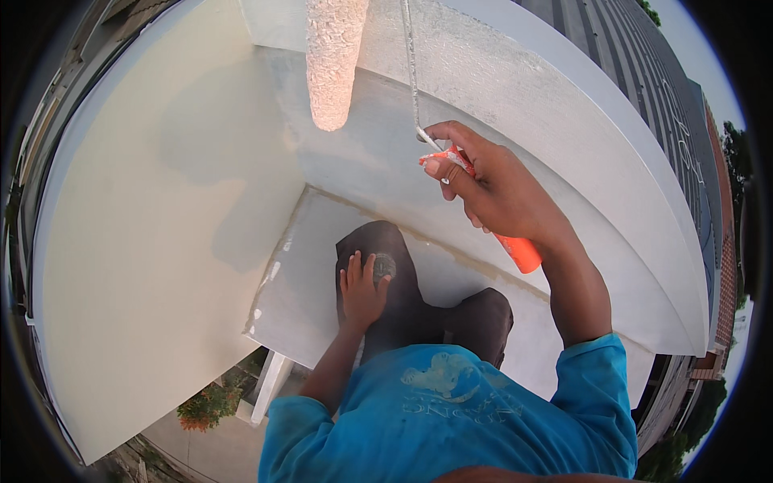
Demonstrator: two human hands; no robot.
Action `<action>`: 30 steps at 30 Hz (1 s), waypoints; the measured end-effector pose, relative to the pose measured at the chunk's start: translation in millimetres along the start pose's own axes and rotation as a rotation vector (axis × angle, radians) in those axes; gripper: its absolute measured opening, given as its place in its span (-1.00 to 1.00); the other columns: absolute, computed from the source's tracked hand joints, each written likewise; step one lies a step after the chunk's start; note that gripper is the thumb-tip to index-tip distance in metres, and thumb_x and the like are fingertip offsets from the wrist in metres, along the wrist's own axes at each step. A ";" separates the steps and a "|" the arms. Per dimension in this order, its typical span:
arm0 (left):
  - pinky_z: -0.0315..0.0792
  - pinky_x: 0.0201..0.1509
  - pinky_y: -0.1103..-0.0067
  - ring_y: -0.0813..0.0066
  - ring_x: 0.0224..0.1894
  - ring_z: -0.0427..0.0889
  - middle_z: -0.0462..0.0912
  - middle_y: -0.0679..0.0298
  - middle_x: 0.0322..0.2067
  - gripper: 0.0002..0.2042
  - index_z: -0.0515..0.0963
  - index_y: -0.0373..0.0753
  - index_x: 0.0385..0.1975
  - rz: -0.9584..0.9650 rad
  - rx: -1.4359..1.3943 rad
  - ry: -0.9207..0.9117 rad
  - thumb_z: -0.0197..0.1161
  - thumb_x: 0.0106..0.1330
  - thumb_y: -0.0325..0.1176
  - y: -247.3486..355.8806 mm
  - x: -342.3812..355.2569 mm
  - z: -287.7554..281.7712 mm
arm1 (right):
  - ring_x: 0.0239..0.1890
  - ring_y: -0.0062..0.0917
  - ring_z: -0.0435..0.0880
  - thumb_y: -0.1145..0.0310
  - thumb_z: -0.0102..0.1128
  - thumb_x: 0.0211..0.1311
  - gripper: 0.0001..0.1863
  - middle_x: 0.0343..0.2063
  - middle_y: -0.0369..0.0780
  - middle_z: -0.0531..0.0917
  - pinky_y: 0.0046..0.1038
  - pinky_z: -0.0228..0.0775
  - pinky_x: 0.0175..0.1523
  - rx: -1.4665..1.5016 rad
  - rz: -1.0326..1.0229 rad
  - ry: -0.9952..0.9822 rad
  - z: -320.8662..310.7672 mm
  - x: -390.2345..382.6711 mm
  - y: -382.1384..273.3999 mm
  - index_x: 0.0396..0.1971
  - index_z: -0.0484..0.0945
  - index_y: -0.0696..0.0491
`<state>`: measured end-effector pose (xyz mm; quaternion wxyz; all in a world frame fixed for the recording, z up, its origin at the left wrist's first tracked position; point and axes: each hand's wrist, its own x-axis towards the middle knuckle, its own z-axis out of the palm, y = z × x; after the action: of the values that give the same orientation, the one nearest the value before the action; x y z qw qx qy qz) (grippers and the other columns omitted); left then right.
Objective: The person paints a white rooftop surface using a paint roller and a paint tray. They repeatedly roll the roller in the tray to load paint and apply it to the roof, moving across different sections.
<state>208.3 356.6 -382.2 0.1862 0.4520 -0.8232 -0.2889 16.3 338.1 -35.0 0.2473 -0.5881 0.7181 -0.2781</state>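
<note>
- Right hand [495, 181]: fingers closed around the upper part of the orange handle [519, 253] of a paint roller; thumb lies on the near side, index finger reaches up beside the bent rod.
- Handle slants; its lower end sticks out near the wrist.
- Metal rod [413, 76]: thin, whitish with paint, bends just above the handle, then runs up and out of view at the upper edge.
- Roller sleeve [334, 68]: pale, rough-textured, hanging in from the upper edge, left of the rod. Contact with the wall behind: cannot tell.
- Left hand [366, 298]: fingers extended and parted, resting on the left knee of the dark trousers [403, 314], beside a round grayish patch [384, 266].
- Person wears a blue T-shirt [451, 394]; legs over a pale ledge [310, 266] with brownish seams.
- Left: smooth cream wall [145, 169] with soft shadows. Right: curved white wall [523, 88], rougher in its upper part.
- Lower left, beyond the ledge: leafy bush [208, 409], reddish in parts.
</note>
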 end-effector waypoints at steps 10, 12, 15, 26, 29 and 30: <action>-0.07 0.47 0.06 0.03 0.46 0.10 0.17 -0.05 0.39 -0.41 0.30 -0.15 0.33 0.001 0.000 0.026 0.11 0.37 0.01 -2.3 1.9 -0.3 | -0.68 -0.66 0.43 0.07 0.11 0.39 -0.52 -0.53 -0.25 0.57 -0.54 0.33 -0.56 0.005 -0.004 -0.108 6.7 65.3 -43.6 0.15 0.44 0.07; -0.05 0.46 0.04 0.01 0.46 0.10 0.17 -0.05 0.39 -0.42 0.30 -0.16 0.33 0.003 0.007 0.036 0.09 0.38 0.01 -5.5 0.7 2.3 | -0.67 -0.63 0.46 0.08 0.10 0.39 -0.54 -0.54 -0.24 0.57 -0.51 0.35 -0.54 -0.009 0.054 -0.095 5.4 55.6 -42.4 0.13 0.44 0.07; -0.05 0.46 0.03 -0.01 0.46 0.08 0.14 -0.07 0.39 -0.41 0.28 -0.15 0.34 0.029 0.000 0.028 0.09 0.41 0.01 -4.6 -2.4 3.6 | -0.67 -0.61 0.48 0.10 0.08 0.39 -0.56 -0.55 -0.25 0.57 -0.50 0.37 -0.53 -0.024 0.147 -0.064 -4.9 31.6 -33.6 0.12 0.45 0.06; -0.06 0.47 0.03 0.00 0.46 0.08 0.14 -0.05 0.39 -0.41 0.27 -0.14 0.35 0.011 0.014 0.005 0.07 0.41 0.05 -6.0 0.8 4.7 | -0.67 -0.63 0.42 0.13 0.09 0.40 -0.58 -0.51 -0.23 0.56 -0.49 0.31 -0.54 -0.008 -0.004 -0.118 3.0 64.0 -45.7 0.11 0.45 0.08; -0.05 0.46 0.03 0.01 0.46 0.09 0.15 -0.05 0.39 -0.41 0.27 -0.16 0.34 0.019 0.040 0.004 0.08 0.40 0.02 -5.1 2.0 5.0 | -0.66 -0.63 0.42 0.13 0.09 0.41 -0.58 -0.51 -0.22 0.58 -0.49 0.33 -0.53 -0.008 0.011 -0.085 -5.9 40.6 -32.1 0.13 0.44 0.06; -0.04 0.46 0.03 0.01 0.46 0.09 0.15 -0.06 0.39 -0.41 0.27 -0.17 0.34 0.019 0.055 0.004 0.08 0.40 0.01 -5.6 1.7 5.3 | -0.66 -0.63 0.42 0.13 0.09 0.42 -0.58 -0.51 -0.23 0.58 -0.50 0.33 -0.53 0.004 0.039 -0.075 -8.9 29.8 -28.2 0.14 0.44 0.05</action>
<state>208.0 354.4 -389.8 0.1780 0.4493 -0.8348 -0.2637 24.6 305.4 -9.9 0.2806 -0.5835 0.7190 -0.2527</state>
